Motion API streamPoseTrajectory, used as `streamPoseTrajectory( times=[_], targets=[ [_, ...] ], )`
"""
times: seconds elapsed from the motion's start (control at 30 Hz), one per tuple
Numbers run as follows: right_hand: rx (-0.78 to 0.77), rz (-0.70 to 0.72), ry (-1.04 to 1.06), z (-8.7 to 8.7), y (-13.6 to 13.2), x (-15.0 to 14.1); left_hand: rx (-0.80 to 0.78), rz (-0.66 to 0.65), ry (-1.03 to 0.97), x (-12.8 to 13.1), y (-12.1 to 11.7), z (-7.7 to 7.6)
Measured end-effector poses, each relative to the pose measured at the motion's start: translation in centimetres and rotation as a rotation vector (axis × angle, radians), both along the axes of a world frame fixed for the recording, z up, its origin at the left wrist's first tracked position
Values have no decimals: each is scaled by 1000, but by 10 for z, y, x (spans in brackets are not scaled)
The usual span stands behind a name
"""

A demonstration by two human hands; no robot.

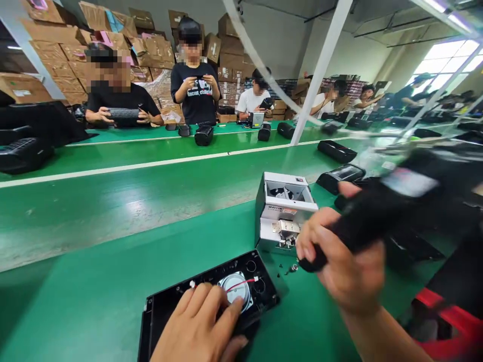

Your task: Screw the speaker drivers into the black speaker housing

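Note:
My left hand [206, 322] lies over a black speaker housing [158, 306], fingers stretched out and one fingertip on the silver round speaker driver [234, 287]. A red wire with a white plug crosses the driver. My right hand [343, 256] is wrapped round a black electric screwdriver [362, 216], raised above the bench and blurred by motion; its lower tip points left, near the screw feeder. That white screw feeder [289, 213] stands just beyond the housing. Several small loose screws and a metal piece [293, 268] lie between the feeder and my right hand.
A green conveyor line [113, 186] runs across in front of the bench. Black speakers [339, 176] stand to the right, others [204, 134] along the far side. Several co-workers [194, 75] are across the line, with stacked cartons behind. A white post [320, 70] rises beyond the feeder.

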State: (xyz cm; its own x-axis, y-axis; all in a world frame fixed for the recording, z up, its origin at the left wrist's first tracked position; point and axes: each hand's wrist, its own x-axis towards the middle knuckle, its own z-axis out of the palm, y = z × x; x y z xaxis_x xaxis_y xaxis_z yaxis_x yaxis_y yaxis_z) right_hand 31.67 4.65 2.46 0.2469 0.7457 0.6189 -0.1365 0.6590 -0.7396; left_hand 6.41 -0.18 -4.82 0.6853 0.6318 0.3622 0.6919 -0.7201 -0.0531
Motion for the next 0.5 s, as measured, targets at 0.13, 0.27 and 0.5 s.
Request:
streamPoseTrajectory(
  times=[0.13,0.27,0.5],
  targets=[
    [23,73,138,3,-39,-14,18,126,96,7,-5,-5],
    [30,146,78,-14,-50,-32,-11,90,72,8,-5,-5],
    [44,117,30,-48,-40,-51,-7,112,33,8,-4,-1]
  ],
)
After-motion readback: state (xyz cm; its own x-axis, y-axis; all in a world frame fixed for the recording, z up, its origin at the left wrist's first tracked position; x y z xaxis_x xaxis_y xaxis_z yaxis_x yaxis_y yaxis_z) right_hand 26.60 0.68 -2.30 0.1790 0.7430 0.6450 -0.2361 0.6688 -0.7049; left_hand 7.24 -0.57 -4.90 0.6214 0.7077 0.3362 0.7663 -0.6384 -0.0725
